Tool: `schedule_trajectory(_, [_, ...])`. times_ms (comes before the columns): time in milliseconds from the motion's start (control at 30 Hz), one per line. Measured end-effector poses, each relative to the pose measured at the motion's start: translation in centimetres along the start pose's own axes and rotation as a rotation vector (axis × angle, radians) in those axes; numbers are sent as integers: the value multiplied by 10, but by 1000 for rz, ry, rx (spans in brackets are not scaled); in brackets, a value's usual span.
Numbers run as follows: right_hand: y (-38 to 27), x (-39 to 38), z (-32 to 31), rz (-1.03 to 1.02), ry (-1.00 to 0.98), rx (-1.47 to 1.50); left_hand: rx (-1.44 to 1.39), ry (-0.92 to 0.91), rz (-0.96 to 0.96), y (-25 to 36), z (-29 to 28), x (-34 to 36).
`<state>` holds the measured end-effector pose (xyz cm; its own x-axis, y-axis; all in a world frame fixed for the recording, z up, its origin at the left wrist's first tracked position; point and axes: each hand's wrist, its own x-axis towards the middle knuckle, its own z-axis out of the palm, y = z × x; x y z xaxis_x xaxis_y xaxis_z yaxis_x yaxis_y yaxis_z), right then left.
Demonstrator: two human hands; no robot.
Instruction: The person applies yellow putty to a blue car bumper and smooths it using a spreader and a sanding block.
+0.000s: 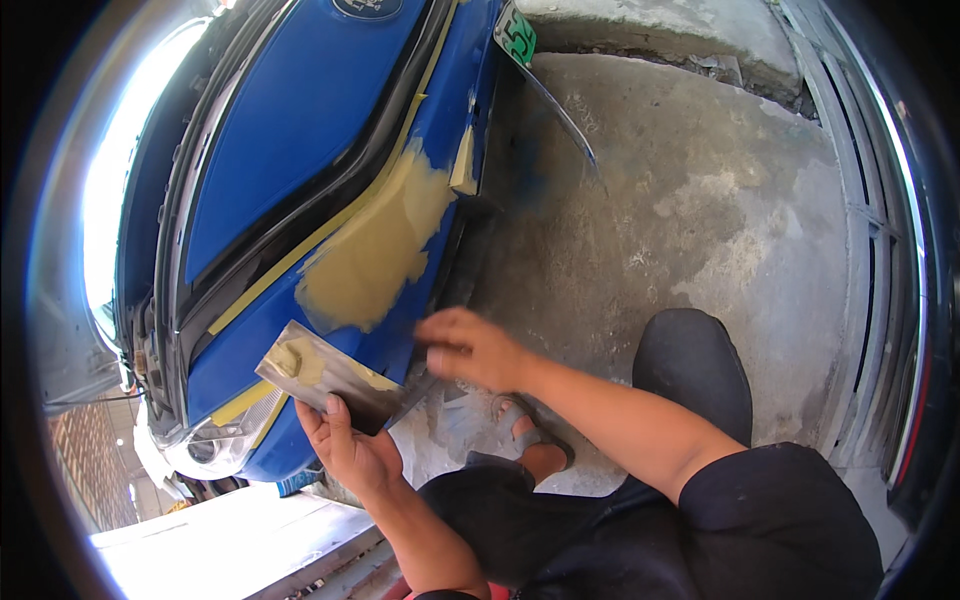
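My left hand (345, 450) holds a flat metal plate (325, 375) with a dab of yellow filler paste on its upper left part. The plate rests against the lower edge of a blue car body panel (290, 110). A large patch of yellow filler (375, 245) covers the panel just above the plate. My right hand (470, 350) is beside the panel's edge, right of the plate, fingers curled around a thin metal spreader (412, 398) that slants down to the left. Its blade is partly hidden behind the plate.
Yellow masking tape (262, 285) runs along the dark seam of the panel. A headlight (205, 448) sits at the lower left. Bare concrete floor (680, 200) spreads to the right, bounded by a metal track (870, 250). My sandalled foot (530, 440) and dark-trousered knee (695, 370) are below the hands.
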<state>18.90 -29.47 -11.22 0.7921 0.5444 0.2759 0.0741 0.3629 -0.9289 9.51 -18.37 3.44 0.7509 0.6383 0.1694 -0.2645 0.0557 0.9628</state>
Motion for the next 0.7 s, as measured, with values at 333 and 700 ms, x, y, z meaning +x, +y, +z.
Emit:
schedule_trajectory(333, [-2,67,-13,826,279,1221,41,89,21,-3,-10,-1])
schedule_trajectory(700, [-32,62,41,261,316,171,-6,62,13,-6,-8,0])
